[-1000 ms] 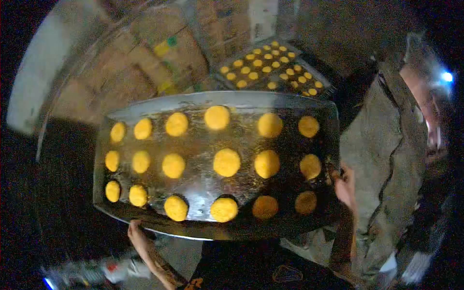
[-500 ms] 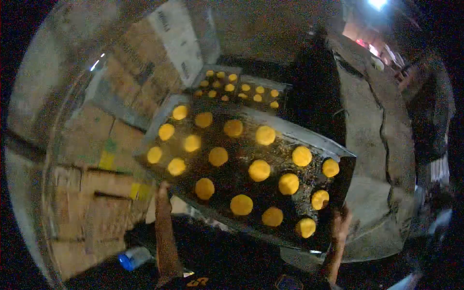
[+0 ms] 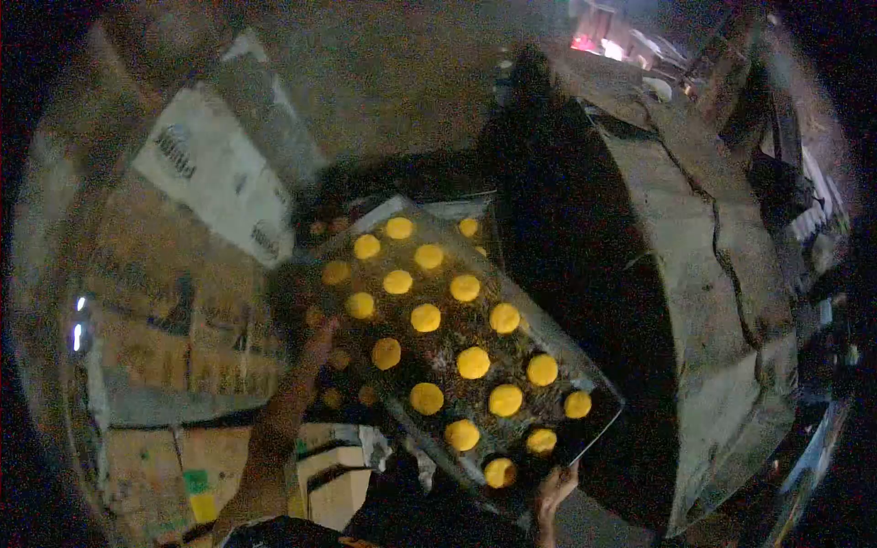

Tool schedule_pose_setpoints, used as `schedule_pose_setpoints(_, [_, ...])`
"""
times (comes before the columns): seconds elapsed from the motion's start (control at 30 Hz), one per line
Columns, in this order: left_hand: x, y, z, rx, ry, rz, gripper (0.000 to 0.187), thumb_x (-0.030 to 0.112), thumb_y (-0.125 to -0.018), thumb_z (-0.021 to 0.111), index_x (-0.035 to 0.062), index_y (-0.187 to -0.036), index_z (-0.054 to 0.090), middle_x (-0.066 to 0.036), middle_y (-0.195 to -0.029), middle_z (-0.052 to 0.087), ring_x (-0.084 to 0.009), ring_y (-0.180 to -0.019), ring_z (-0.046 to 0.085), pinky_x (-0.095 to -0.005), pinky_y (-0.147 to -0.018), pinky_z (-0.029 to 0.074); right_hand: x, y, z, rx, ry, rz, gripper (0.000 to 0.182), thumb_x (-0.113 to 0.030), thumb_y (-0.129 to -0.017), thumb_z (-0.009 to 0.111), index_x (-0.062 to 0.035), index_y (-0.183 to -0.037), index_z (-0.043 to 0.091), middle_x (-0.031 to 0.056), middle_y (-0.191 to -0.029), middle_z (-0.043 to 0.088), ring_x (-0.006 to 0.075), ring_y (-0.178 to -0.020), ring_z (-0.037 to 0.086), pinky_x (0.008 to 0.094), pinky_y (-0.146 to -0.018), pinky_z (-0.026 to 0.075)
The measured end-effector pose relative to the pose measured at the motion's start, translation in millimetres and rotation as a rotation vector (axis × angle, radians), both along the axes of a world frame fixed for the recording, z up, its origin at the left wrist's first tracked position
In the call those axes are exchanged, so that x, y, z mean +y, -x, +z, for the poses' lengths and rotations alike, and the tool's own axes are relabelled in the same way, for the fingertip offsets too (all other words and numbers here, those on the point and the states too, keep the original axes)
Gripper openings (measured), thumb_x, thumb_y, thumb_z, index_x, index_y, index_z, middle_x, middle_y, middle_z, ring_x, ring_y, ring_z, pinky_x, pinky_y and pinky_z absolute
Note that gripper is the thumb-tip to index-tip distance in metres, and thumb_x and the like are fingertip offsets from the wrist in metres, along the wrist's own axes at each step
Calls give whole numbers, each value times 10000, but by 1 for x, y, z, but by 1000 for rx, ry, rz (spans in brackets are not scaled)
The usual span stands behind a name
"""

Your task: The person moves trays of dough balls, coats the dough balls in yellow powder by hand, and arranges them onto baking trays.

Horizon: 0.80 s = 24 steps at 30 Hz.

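Note:
Between both hands is a dark metal baking tray (image 3: 429, 359), tilted, with its far end up and to the left. Several round yellow dough pieces (image 3: 472, 363) lie spread over it in rows. My left hand (image 3: 327, 331) grips the tray's left long edge; its fingers are partly blurred in the dark. At the near right corner my right hand (image 3: 554, 489) is closed round the rim, fingers partly hidden underneath. Other dough pieces (image 3: 332, 397) show dimly below and to the left of the tray, and another tray (image 3: 489, 215) is partly covered behind it.
Cardboard boxes (image 3: 151, 365) are stacked at the left, with a white printed box (image 3: 215, 169) above them. A long grey cracked ledge (image 3: 703, 301) runs down the right side. Dark space lies between that ledge and the tray. Lit clutter (image 3: 607, 46) stands at the far top right.
The held tray has turned clockwise, its near right corner swinging down and left. It now covers more of the trays behind. The camera view has shifted, and both hands remain on the tray.

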<state>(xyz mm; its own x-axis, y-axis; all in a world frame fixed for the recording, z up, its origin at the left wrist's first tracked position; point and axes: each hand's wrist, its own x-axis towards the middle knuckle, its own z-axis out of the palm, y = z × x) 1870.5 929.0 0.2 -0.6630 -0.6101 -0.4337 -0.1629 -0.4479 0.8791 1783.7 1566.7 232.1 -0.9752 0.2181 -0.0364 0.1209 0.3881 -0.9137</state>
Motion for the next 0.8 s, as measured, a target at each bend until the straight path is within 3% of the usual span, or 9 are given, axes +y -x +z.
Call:
schedule_pose_setpoints(0.07, [-37, 22, -25, 62, 166, -46, 324, 337, -977, 488, 71, -1121, 606, -42, -1012, 615, -219, -964, 582, -366, -904, 472, -23, -31, -53, 43, -11, -53, 402, -147, -866, 554, 77, -1200, 566, 112, -1014, 667, 177, -852, 568, 315, -711, 472])
schedule_pose_setpoints(0.1, [-54, 38, -28, 93, 237, -245, 335, 316, -981, 488, 59, -1173, 582, -52, -1076, 609, -230, -1031, 568, -370, -942, 450, -44, -55, -87, 43, -35, -82, 402, -147, -866, 554, 77, -1200, 566, 112, -1014, 667, 177, -852, 568, 315, -711, 472])
schedule_pose_setpoints(0.13, [-65, 57, -21, 140, 312, -435, 353, 294, -984, 488, 46, -1225, 557, -61, -1140, 603, -241, -1097, 553, -374, -980, 428, -48, -73, -121, 144, -231, -70, 410, -148, -883, 554, 38, -1247, 533, 104, -1018, 636, 178, -852, 561, 305, -735, 477])
schedule_pose_setpoints(0.23, [-73, 114, 4, 43, 268, -408, 358, 292, -984, 489, 43, -1233, 552, -62, -1150, 601, -238, -1103, 551, -371, -983, 426, -85, -83, -88, -281, 18, -240, 464, -142, -887, 602, 33, -1296, 472, 129, -1086, 595, 224, -953, 541, 332, -857, 455])
schedule_pose_setpoints(0.33, [-74, 149, 16, -7, 278, -381, 363, 291, -983, 490, 41, -1240, 547, -62, -1161, 598, -236, -1110, 549, -367, -985, 423, -72, -91, -189, -18, -170, -273, 295, -100, -905, 535, 87, -1126, 589, 108, -906, 641, 177, -736, 545, 334, -655, 458])
schedule_pose_setpoints(0.5, [-88, 200, 47, -63, 320, -356, 372, 288, -983, 492, 37, -1253, 539, -63, -1178, 594, -231, -1120, 545, -362, -989, 418, -138, -107, -168, 50, 68, -309, 344, -18, -908, 481, 68, -1236, 533, 101, -1071, 617, 176, -885, 545, 310, -792, 460])
schedule_pose_setpoints(0.57, [-93, 215, 60, -76, 343, -341, 375, 286, -983, 493, 35, -1258, 535, -64, -1185, 593, -229, -1124, 543, -360, -991, 416, -165, -107, -159, -125, 138, -475, 367, -6, -895, 467, 64, -1250, 526, 108, -1078, 621, 189, -888, 545, 312, -812, 454])
schedule_pose_setpoints(0.6, [-94, 218, 68, -81, 356, -333, 377, 286, -982, 493, 34, -1261, 534, -64, -1188, 592, -228, -1126, 542, -359, -991, 416, -172, -113, -155, 13, 295, -335, 297, -48, -904, 505, 66, -1173, 559, 110, -1049, 625, 194, -885, 540, 322, -797, 452])
schedule_pose_setpoints(0.8, [-70, 242, 130, -175, 454, -308, 389, 282, -982, 495, 29, -1276, 523, -65, -1209, 587, -222, -1138, 537, -352, -996, 410, -152, -135, -169, -122, 225, -233, 321, -121, -906, 543, 54, -1175, 535, 113, -1077, 606, 206, -918, 534, 341, -809, 450])
